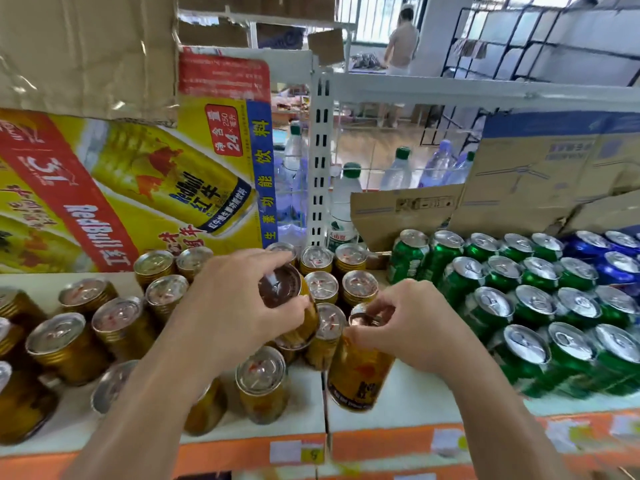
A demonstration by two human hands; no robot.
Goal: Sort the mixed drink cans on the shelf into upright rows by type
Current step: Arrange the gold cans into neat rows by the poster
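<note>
White shelf (408, 396) carries everything. At ten o'clock leans a Red Bull carton (138, 188), its contents hidden from me. Green cans (540, 299) stand in rows at three o'clock, and gold cans (322, 285) cluster at twelve. My left hand (228, 299) curls round a tilted gold can (304, 323) above that cluster. My right hand (412, 327) pinches the rim of a second gold can (360, 372), long axis running twelve to six, top farthest from me. I judge it needs righting.

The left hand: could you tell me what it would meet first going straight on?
Most likely the upright gold cans just beyond the left hand and its tilted gold can, though depth is unclear.
</note>
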